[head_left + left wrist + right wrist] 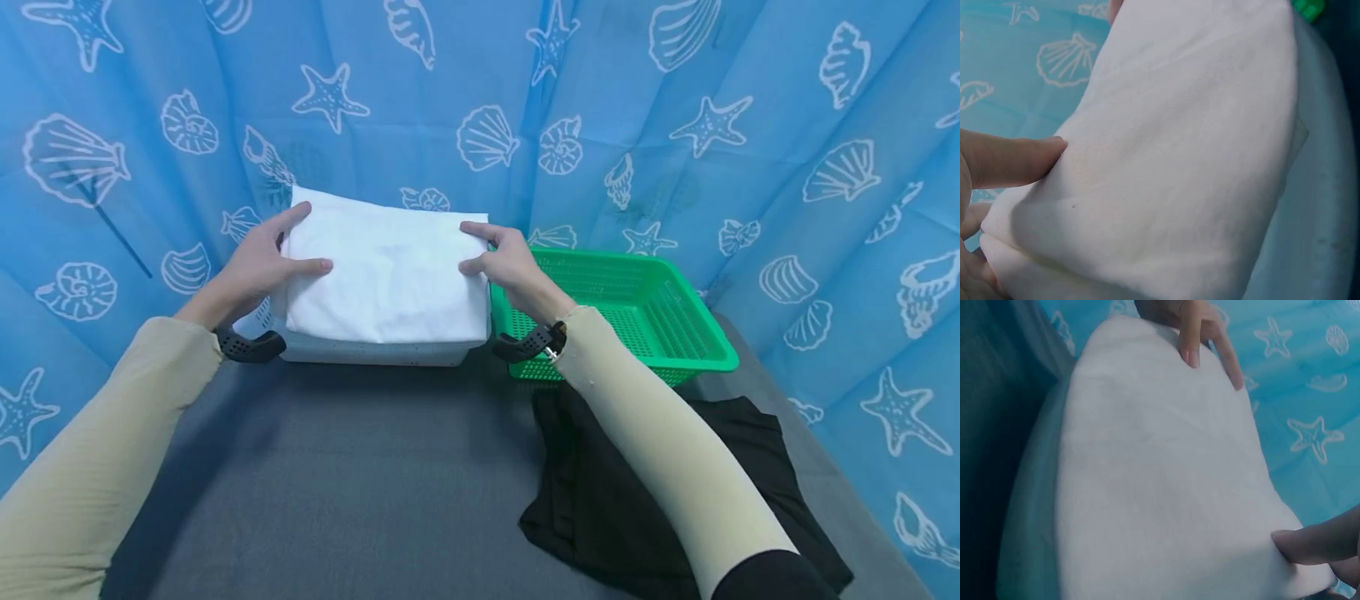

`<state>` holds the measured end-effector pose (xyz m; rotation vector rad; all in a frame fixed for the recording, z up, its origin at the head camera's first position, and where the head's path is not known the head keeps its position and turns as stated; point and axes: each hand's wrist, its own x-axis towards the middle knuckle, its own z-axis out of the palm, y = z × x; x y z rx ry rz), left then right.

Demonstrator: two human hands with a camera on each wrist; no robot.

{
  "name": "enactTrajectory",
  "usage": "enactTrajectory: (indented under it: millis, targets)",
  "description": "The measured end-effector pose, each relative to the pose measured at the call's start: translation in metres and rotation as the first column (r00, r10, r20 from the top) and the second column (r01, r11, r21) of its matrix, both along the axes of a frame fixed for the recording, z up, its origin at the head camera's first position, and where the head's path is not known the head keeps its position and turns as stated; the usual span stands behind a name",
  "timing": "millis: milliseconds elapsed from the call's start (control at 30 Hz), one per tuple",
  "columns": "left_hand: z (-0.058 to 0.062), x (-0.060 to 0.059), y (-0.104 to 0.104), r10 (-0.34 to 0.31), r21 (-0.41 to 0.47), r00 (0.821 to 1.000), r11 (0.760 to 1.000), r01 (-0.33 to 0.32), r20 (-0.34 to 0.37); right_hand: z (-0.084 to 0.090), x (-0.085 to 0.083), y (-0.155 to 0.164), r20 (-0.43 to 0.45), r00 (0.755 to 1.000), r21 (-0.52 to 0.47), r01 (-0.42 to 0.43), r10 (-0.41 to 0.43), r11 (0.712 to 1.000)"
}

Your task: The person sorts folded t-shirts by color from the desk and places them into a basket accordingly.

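A folded white cloth (382,271) lies flat on top of a pale grey basket (375,350) at the far middle of the grey tabletop (337,483), covering the basket's whole opening so that only its near wall shows beneath the cloth's near edge. The left hand (258,262) grips the cloth's left edge: its thumb lies on the top face, pointing right, while a finger reaches up along the far left corner and the remaining fingers curl under the side; the left wrist view shows the thumb (1016,161) pressing on the cloth's upper surface with the palm below the edge. The right hand (506,262) holds the right edge the same way, thumb on top near the edge and the index finger stretched along the far right corner; in the right wrist view a fingertip (1310,544) dents the cloth at its near corner. The cloth thus sits between the two hands, pinched at both short sides. Just right of the grey basket stands a green plastic basket (675,350), its mesh floor bare. Near it, on the right part of the tabletop, lies a crumpled black garment (592,492), partly under the right forearm. A blue curtain (675,125) printed with shells and starfish closes the far side.
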<state>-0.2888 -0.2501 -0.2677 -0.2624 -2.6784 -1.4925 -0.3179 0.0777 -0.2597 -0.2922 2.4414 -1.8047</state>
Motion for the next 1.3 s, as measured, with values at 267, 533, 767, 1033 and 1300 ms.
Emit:
enactTrajectory:
  millis: [267, 533, 767, 1033, 1300]
  targets:
    - [0.000, -0.022, 0.004, -0.014, -0.026, 1.000, 1.000, 0.015, 0.011, -0.012, -0.014, -0.001, 0.057, 0.998, -0.038, 0.023, -0.020, 0.999]
    - [0.010, -0.027, 0.003, 0.014, -0.063, 1.000, 0.998, -0.013, 0.009, -0.006, -0.023, -0.009, 0.024, 0.999, -0.018, 0.032, -0.032, 0.999]
    - [0.018, -0.036, -0.002, 0.025, -0.095, 0.999, 0.995, -0.023, 0.021, -0.004, -0.028, -0.020, -0.013, 0.999, -0.003, 0.032, -0.032, 0.999]
    - [0.014, -0.041, -0.003, 0.018, -0.228, 0.980, 0.973, 0.028, 0.197, -0.010, -0.024, -0.016, 0.049, 0.999, 0.194, -0.004, -0.005, 0.981]
    - [-0.003, -0.003, 0.025, 0.089, -0.134, 0.996, 0.987, -0.087, 0.004, -0.001, 0.029, 0.046, -0.001, 1.000, 0.272, -0.020, 0.021, 0.962]
